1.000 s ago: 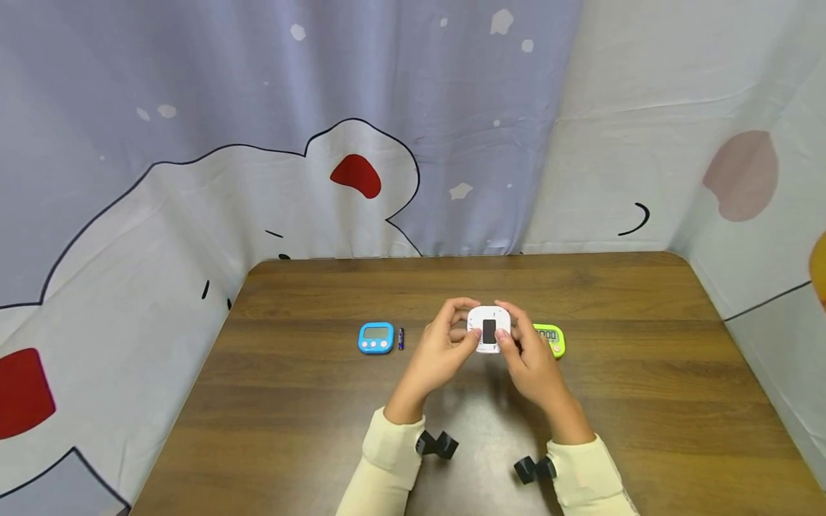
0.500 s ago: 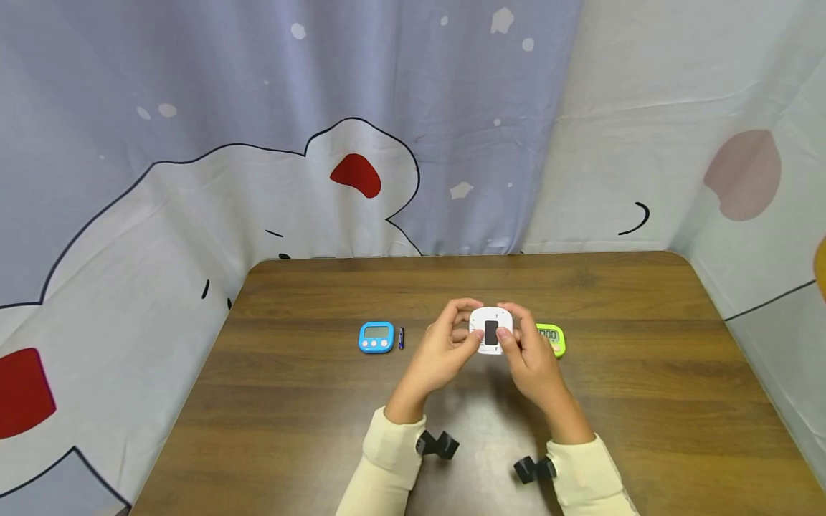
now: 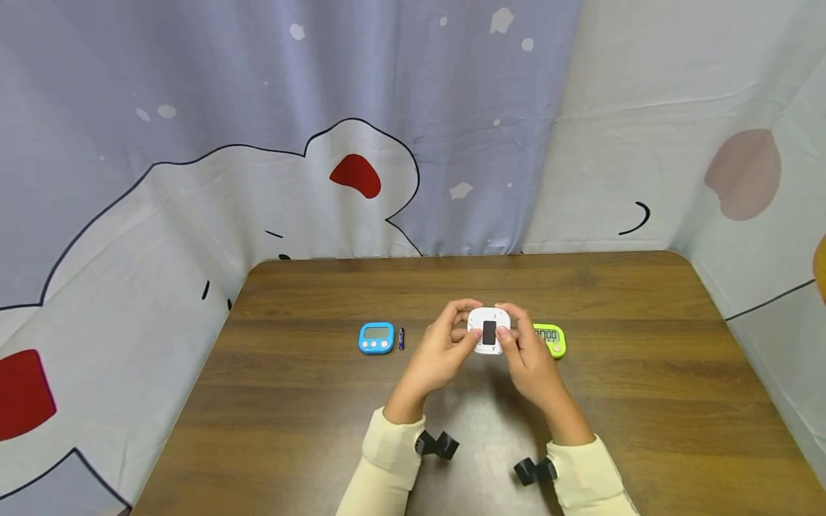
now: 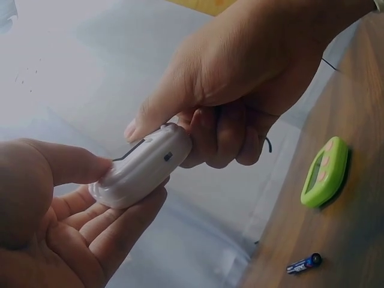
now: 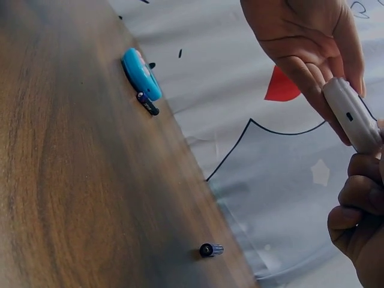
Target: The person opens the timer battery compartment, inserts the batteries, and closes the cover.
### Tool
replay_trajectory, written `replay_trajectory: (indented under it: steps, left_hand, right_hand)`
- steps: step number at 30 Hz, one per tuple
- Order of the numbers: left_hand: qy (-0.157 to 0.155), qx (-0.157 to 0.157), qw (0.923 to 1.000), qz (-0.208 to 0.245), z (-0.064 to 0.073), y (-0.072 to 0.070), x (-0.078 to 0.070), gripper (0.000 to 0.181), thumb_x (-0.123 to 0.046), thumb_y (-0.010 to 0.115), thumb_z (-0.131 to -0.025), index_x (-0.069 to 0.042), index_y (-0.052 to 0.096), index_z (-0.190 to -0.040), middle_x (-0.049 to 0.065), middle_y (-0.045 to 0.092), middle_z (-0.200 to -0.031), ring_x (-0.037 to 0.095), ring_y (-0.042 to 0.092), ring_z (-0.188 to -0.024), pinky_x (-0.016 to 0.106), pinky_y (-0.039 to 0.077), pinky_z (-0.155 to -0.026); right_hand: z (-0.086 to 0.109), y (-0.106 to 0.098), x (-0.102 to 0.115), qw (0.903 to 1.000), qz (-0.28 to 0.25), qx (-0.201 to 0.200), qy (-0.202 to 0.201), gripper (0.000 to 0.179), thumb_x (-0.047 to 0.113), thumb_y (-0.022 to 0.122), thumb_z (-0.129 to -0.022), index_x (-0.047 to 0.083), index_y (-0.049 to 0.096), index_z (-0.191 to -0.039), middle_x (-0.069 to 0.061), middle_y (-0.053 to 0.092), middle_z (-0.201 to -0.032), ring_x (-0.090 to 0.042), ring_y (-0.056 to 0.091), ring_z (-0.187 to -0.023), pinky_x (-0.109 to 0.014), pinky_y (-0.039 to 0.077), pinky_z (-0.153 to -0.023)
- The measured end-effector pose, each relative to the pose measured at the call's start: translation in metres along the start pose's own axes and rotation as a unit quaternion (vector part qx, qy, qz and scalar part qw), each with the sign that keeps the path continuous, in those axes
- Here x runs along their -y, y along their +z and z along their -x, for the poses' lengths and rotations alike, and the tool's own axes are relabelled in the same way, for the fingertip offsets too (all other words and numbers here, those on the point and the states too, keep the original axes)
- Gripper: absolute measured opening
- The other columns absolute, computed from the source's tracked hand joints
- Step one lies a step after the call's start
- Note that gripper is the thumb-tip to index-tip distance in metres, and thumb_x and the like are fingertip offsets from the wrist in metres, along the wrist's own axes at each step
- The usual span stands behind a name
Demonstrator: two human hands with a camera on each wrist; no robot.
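Both hands hold a white timer (image 3: 488,313) above the table, its back with a dark rectangle turned up in the head view. My left hand (image 3: 442,351) grips its left side, thumb on the back and fingers beneath. On the right side my right hand (image 3: 534,365) pinches it, thumb by the dark rectangle. From the left wrist, the white timer (image 4: 144,168) appears edge-on, with a small dark slot in its rim. A green timer (image 3: 551,340) lies partly hidden behind my right hand. Left of the hands, a blue timer (image 3: 376,337) lies beside a small battery (image 3: 401,338).
Another battery (image 4: 304,263) lies on the table near the green timer, hidden from the head view. The wooden table (image 3: 290,408) ends at a printed curtain (image 3: 484,143) behind. Small black devices (image 3: 437,445) sit at both cuffs.
The white timer shifts slightly right, then back left. Both hands keep their grip, and the timers and battery on the table stay in place.
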State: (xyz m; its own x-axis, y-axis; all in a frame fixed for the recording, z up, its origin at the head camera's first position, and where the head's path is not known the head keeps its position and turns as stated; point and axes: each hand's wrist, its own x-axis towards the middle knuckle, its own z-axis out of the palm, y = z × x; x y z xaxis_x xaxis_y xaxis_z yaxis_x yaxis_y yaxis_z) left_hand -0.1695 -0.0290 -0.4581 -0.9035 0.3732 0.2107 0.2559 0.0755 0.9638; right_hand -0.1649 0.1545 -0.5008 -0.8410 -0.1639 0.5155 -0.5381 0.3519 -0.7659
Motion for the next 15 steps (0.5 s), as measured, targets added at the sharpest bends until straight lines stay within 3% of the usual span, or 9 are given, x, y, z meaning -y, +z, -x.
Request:
replay_trajectory:
  steps: [6,12,15]
  left_hand:
    - [-0.002,-0.004,0.9999,0.009,-0.001,0.0,0.005,0.037,-0.004,0.057,-0.098,-0.011,0.047,-0.133,0.013,0.064,-0.112,0.015,0.07,-0.09,0.049,0.056,-0.075]
    - [-0.015,-0.007,0.9994,0.032,-0.002,0.0,0.005,0.038,-0.004,0.058,-0.098,-0.01,0.047,-0.134,0.014,0.063,-0.116,0.021,0.069,-0.095,0.032,0.057,-0.073]
    - [-0.015,-0.008,0.9989,0.044,-0.002,0.0,0.004,0.039,-0.002,0.057,-0.097,-0.006,0.046,-0.135,0.017,0.062,-0.118,0.023,0.069,-0.095,0.03,0.057,-0.073]
  right_hand:
    - [-0.001,0.0,0.003,0.9998,0.011,-0.006,0.015,0.04,-0.004,0.048,-0.099,0.01,0.047,-0.137,-0.005,0.065,-0.097,-0.011,0.056,-0.077,-0.026,0.047,-0.063]
    - [-0.006,-0.003,0.028,0.9996,-0.018,-0.021,0.001,0.038,-0.012,0.047,-0.095,-0.005,0.047,-0.132,-0.013,0.064,-0.095,-0.013,0.057,-0.078,-0.021,0.046,-0.064]
    - [-0.007,-0.005,0.039,0.9996,-0.017,-0.023,-0.001,0.036,-0.012,0.048,-0.095,-0.008,0.045,-0.131,-0.007,0.06,-0.076,-0.008,0.051,-0.064,-0.02,0.042,-0.055]
